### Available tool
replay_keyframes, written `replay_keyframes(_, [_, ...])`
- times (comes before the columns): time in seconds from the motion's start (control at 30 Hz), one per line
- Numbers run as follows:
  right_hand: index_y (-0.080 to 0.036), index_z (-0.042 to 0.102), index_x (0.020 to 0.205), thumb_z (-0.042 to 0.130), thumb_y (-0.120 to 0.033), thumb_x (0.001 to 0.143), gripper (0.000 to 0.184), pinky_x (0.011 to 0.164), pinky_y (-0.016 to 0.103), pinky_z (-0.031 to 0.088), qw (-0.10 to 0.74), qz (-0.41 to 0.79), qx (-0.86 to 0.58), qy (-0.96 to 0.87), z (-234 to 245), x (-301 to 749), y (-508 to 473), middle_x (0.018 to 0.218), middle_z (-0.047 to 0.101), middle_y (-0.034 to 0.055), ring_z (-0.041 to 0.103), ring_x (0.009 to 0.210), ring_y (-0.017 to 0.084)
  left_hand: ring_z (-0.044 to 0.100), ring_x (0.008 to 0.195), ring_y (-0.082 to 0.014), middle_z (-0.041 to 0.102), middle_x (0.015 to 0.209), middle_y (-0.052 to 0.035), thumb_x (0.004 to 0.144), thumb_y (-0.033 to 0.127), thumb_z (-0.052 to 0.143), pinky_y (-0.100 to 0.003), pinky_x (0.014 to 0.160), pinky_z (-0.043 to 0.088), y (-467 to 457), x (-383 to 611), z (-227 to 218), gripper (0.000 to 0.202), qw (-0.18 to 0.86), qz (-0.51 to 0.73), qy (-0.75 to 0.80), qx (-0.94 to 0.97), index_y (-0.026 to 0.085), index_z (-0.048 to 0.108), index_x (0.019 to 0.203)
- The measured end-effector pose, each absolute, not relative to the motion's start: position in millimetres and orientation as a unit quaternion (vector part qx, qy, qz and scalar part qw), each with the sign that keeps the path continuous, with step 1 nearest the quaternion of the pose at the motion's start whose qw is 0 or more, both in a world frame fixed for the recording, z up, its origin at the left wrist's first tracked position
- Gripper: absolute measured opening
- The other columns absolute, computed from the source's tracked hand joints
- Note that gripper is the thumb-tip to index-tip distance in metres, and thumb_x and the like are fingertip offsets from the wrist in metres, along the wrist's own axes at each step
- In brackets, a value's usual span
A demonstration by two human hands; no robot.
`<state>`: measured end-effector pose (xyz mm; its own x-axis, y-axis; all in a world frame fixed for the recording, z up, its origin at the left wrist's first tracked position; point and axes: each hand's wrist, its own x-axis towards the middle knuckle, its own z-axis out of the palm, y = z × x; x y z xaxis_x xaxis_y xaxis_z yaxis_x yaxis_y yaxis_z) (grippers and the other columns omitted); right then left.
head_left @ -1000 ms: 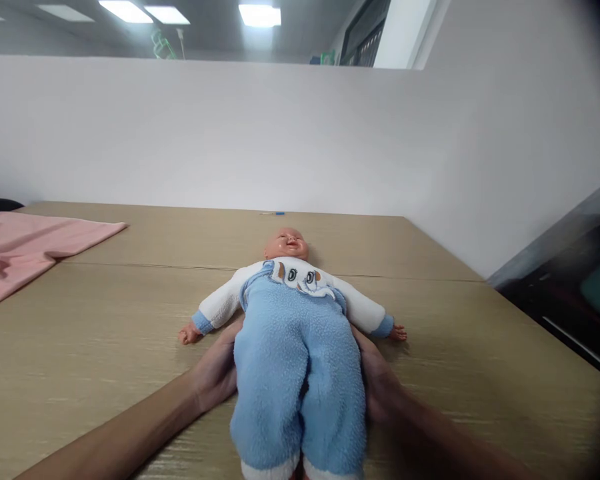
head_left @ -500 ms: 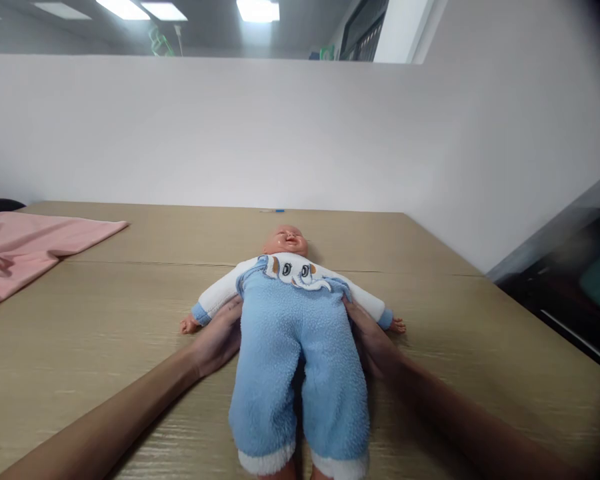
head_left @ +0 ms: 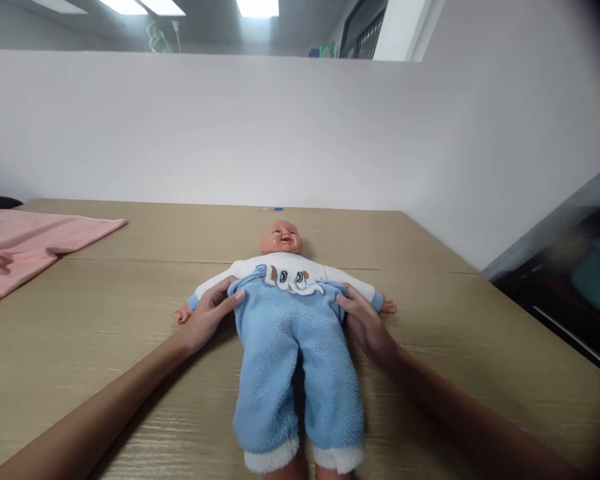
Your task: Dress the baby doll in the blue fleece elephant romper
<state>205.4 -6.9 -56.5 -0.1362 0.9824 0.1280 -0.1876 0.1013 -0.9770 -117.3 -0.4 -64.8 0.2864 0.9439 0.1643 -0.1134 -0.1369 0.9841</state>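
Left fingers: I have the left hand (head_left: 209,317) at the upper side edge of the blue overalls (head_left: 294,327); the thumb lies on the fabric and the forefinger sits behind it, pinching the edge. I cannot tell how the remaining fingers are set.
Right fingers: I have the right hand (head_left: 367,327) at the opposite upper edge, its thumb on the front of the cloth and fingers behind, pinching it. Their tips are partly hidden.
Garment: The overalls cover the body and upper legs of the doll (head_left: 282,240); white fleece trims both leg ends. An embroidered animal face (head_left: 293,277) sits at the chest, between my hands.
Doll: It lies on its back at the middle of the table (head_left: 105,320), head toward the far edge, legs toward me and cut by the lower frame edge. Both white sleeves reach outward, ending in blue cuffs.
Table, far side: A slim blue-and-white item (head_left: 279,209) lies beyond the head, near the far edge.
Table, left side: A pink cloth (head_left: 45,237) lies rumpled, well apart from the doll.
Surroundings: I view a pale wall (head_left: 205,127) behind the table and lit ceiling panels (head_left: 258,8) above it.
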Motion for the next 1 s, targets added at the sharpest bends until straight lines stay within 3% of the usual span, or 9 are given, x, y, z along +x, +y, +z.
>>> replay_keyframes(0.13, [-0.026,0.071,0.094,0.074,-0.051,0.097,0.025,0.087,0.033,0.047,0.459,0.426,-0.426,-0.653,-35,211,2,0.09,0.062,-0.0009,0.056,0.089,0.022,0.051,0.088,-0.0176,0.057,0.093,-0.0005,0.102,0.056,0.073,-0.028,0.078,0.04,1,-114,-39,0.036,0.464,0.455,0.379,0.659,0.021,0.066,0.098])
replay_keyframes(0.3, [-0.026,0.067,0.101,0.073,-0.058,0.097,0.032,0.081,0.031,0.047,0.455,0.454,-0.42,-0.64,-29,200,27,0.089,0.063,-0.0018,0.057,0.086,0.021,0.048,0.081,-0.017,0.06,0.089,-0.0001,0.098,0.065,0.073,-0.028,0.071,0.038,21,-105,-31,0.045,0.504,0.456,0.422,0.6,0.02,0.07,0.102])
replay_keyframes(0.4, [-0.025,0.067,0.096,0.075,-0.063,0.093,0.038,0.087,0.035,0.048,0.45,0.414,-0.462,-0.643,-46,199,33,0.092,0.068,-0.0002,0.06,0.089,0.023,0.05,0.084,-0.0184,0.063,0.092,-0.0012,0.098,0.065,0.074,-0.028,0.074,0.038,27,-106,-41,0.047,0.489,0.441,0.452,0.602,0.019,0.073,0.104])
replay_keyframes(0.6, [-0.026,0.072,0.087,0.067,-0.06,0.097,0.036,0.106,0.045,0.045,0.432,0.336,-0.521,-0.656,-67,212,11,0.093,0.069,0.0036,0.061,0.1,0.03,0.059,0.101,-0.0264,0.069,0.102,-0.0031,0.105,0.058,0.062,-0.033,0.094,0.041,10,-117,-57,0.037,0.375,0.396,0.496,0.675,0.022,0.07,0.101])
replay_keyframes(0.7, [-0.028,0.075,0.089,0.076,-0.056,0.09,0.028,0.12,0.05,0.041,0.456,0.406,-0.528,-0.59,-70,209,2,0.103,0.074,0.0041,0.063,0.112,0.032,0.06,0.118,-0.0333,0.073,0.113,-0.0067,0.104,0.056,0.062,-0.037,0.106,0.038,-4,-121,-65,0.035,0.366,0.387,0.529,0.66,0.022,0.072,0.104])
replay_keyframes(0.83, [-0.032,0.08,0.108,0.084,-0.051,0.087,0.029,0.13,0.048,0.042,0.519,0.607,-0.46,-0.388,-70,193,-7,0.124,0.08,0.0012,0.063,0.138,0.03,0.056,0.138,-0.0345,0.075,0.127,-0.007,0.096,0.057,0.077,-0.036,0.115,0.04,-13,-116,-74,0.036,0.487,0.446,0.527,0.535,0.026,0.076,0.114])
replay_keyframes(1.0, [-0.029,0.082,0.107,0.079,-0.064,0.091,0.039,0.111,0.045,0.061,0.471,0.712,-0.436,-0.286,-60,183,-15,0.117,0.085,0.0077,0.069,0.136,0.035,0.068,0.121,-0.0305,0.078,0.124,-0.009,0.093,0.057,0.081,-0.037,0.102,0.053,-18,-93,-75,0.042,0.668,0.525,0.406,0.336,0.023,0.076,0.117])
